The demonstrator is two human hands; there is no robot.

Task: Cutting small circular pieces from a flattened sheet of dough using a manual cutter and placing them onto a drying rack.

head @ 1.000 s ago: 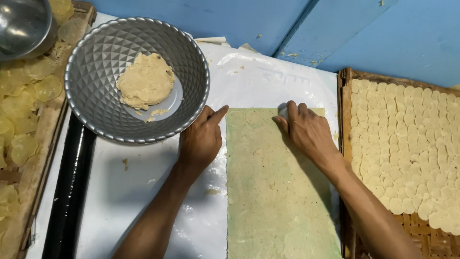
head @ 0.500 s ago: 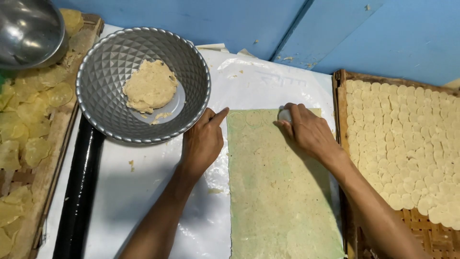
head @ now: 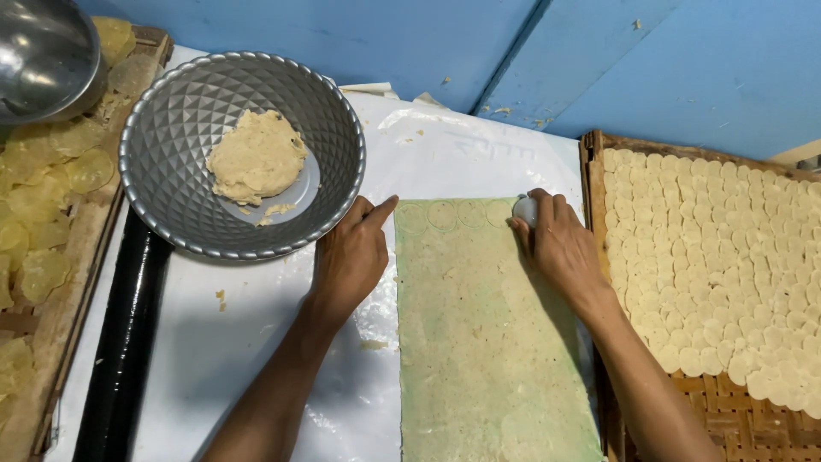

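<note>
Pale flat dough sheet (head: 487,342), round-marked; right fingers (head: 547,224) around white cutter (head: 523,210), left fingers (head: 376,212) spread.

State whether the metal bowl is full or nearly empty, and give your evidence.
Nearly empty. The metal bowl holds only one flattened dough lump and a few crumbs on its bottom; its patterned walls are bare all round.

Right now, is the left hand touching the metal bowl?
Apart. The head view shows white sheet between the left hand and the rim of the metal bowl; its fingertips rest at the edge of the dough sheet.
</note>
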